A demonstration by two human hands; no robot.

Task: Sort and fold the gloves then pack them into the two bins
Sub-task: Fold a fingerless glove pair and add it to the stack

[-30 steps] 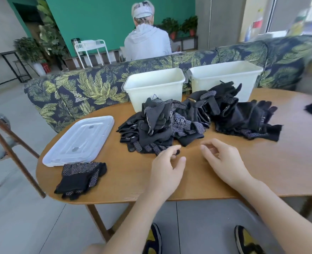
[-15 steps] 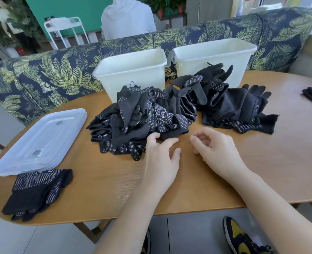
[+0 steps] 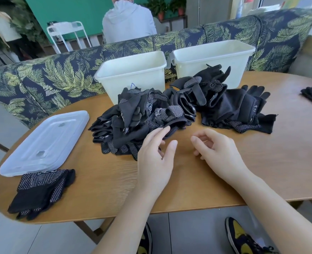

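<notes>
Reaching forward, my left hand [image 3: 155,158] now touches the frame-centre glove pile [image 3: 144,121], fingers spread; my right hand [image 3: 217,153] hangs loosely curled, empty. Soft, limp fabric: pinch a cuff.

Left hand [image 3: 154,162] fingertips on glove pile [image 3: 142,118], right hand [image 3: 217,153] beside.

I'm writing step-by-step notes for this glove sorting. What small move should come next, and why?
Probably the left hand should curl its fingers round the glove cuff at the near edge of the pile and pull that glove free. Its fingertips already touch that cuff, the right hand hovers with nothing in it, and no gloves show above the rim of either bin.
</notes>
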